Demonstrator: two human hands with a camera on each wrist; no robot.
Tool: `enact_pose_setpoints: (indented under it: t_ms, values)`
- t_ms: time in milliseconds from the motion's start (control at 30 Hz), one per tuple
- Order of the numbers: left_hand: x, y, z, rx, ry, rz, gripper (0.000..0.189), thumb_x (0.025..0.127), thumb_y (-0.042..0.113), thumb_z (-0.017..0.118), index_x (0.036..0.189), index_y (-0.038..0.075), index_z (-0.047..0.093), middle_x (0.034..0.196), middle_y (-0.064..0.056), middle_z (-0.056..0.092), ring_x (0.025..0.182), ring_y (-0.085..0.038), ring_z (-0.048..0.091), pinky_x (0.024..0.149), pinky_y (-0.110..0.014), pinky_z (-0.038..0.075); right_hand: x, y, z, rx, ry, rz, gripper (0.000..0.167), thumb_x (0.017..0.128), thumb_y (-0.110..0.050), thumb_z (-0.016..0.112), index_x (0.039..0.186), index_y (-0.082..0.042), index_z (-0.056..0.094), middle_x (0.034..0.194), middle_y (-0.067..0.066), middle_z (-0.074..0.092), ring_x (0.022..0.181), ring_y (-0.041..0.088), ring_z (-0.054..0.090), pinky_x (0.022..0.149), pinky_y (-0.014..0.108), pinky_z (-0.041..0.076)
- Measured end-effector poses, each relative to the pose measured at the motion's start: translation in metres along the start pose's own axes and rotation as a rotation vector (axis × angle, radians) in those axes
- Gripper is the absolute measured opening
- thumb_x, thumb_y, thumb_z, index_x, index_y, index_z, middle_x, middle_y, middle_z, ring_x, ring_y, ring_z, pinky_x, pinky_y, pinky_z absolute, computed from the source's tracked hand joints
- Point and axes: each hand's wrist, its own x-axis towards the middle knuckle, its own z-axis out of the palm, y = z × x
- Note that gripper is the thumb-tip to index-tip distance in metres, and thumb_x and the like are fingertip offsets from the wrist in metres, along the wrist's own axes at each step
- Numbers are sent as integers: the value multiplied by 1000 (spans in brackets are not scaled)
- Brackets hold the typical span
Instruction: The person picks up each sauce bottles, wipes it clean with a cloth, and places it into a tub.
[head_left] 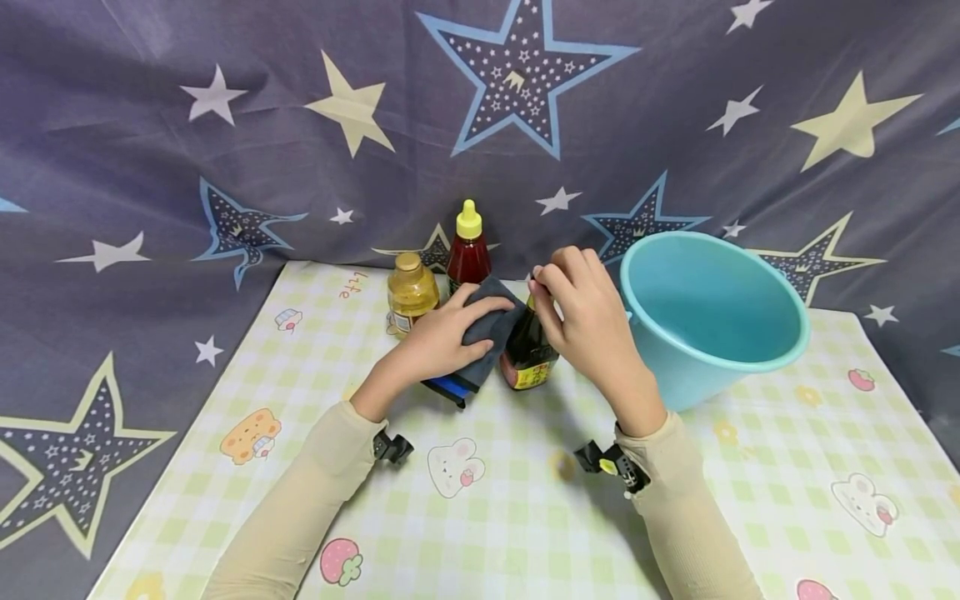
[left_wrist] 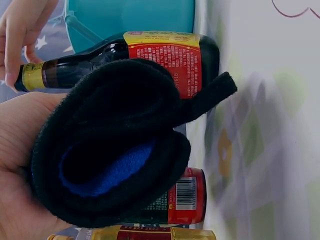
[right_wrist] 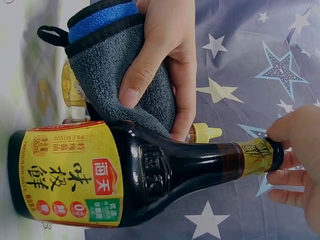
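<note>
My left hand (head_left: 438, 337) grips a folded grey towel (right_wrist: 100, 82) with a blue inner side and a black edge and loop. The towel is pressed close against the side of a dark soy sauce bottle (right_wrist: 70, 175), which stands upright on the table with a yellow label facing the right wrist camera. At the bottle's top, my right hand (head_left: 588, 321) pinches the black cap (right_wrist: 276, 155) between thumb and fingertips. Part of the bottle's body lies behind the towel in the left wrist view.
Behind my left hand stand a yellow jar (head_left: 412, 292) and a red squeeze bottle (head_left: 468, 254) with a yellow nozzle cap. A large turquoise bucket (head_left: 667, 362) is close to the right of my right hand. A starry cloth (head_left: 285, 167) hangs along the table's back edge.
</note>
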Motion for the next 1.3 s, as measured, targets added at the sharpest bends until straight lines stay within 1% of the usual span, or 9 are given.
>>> enact_pose_setpoints:
  t_ms: [100, 267, 600, 667, 767, 900, 967, 1133, 1300]
  values:
    - [0, 0, 0, 2, -6, -8, 56, 100, 28, 67, 151, 37, 46, 153, -9, 38, 86, -29, 65, 70, -41, 52, 0, 0, 0, 1, -3, 1, 6, 99, -5, 64, 95, 0, 64, 92, 14, 55, 77, 32, 44, 71, 41, 38]
    - [1, 0, -1, 8, -12, -19, 55, 100, 27, 67, 150, 37, 47, 152, -8, 39, 99, -33, 65, 78, -47, 54, 1, 0, -1, 4, -3, 2, 6, 99, -5, 64, 95, 0, 64, 92, 14, 55, 76, 32, 43, 71, 41, 37]
    - [0, -1, -1, -6, -24, -25, 55, 99, 27, 67, 150, 36, 47, 153, -8, 39, 108, -35, 64, 83, -50, 54, 1, 0, -1, 5, 4, 0, 5, 97, -4, 65, 94, -1, 63, 92, 14, 55, 77, 32, 44, 71, 41, 37]
    - [1, -2, -1, -14, -30, -27, 55, 100, 27, 67, 150, 37, 47, 153, -8, 38, 107, -36, 64, 84, -50, 54, 1, 0, -1, 6, 5, 0, 5, 98, -4, 65, 94, -1, 63, 92, 14, 55, 77, 32, 44, 71, 41, 38]
    - [1, -4, -1, -28, -44, -32, 55, 99, 27, 67, 149, 37, 47, 155, -8, 37, 112, -37, 63, 87, -51, 54, 1, 0, 0, 12, 7, 2, 6, 99, -6, 63, 95, -1, 64, 93, 14, 55, 77, 32, 44, 72, 41, 38]
    - [2, -11, -1, -42, -63, -39, 54, 99, 27, 68, 149, 37, 48, 156, -8, 36, 123, -39, 59, 93, -54, 53, 1, -1, 0, 18, 13, 3, 6, 99, -5, 63, 95, -1, 64, 93, 14, 55, 77, 32, 44, 71, 41, 38]
    - [2, -14, 1, -49, -72, -40, 54, 99, 27, 68, 148, 37, 48, 155, -9, 37, 125, -38, 57, 95, -55, 52, 0, -1, 0, 18, 16, 3, 6, 99, -5, 63, 94, -1, 63, 93, 14, 54, 77, 32, 44, 71, 41, 37]
    - [3, -20, 2, -101, -110, -59, 55, 99, 28, 68, 149, 36, 47, 149, -11, 41, 123, -35, 56, 97, -53, 50, 0, 0, 0, 19, 18, 2, 7, 99, -6, 63, 92, -2, 62, 93, 14, 55, 77, 32, 44, 71, 41, 37]
    - [4, -27, 8, -189, -153, -76, 56, 97, 25, 70, 149, 28, 49, 143, -18, 44, 120, -34, 54, 98, -52, 47, 0, 0, 0, 14, 12, 5, 11, 101, -8, 60, 93, -1, 62, 93, 14, 55, 77, 32, 44, 72, 41, 38]
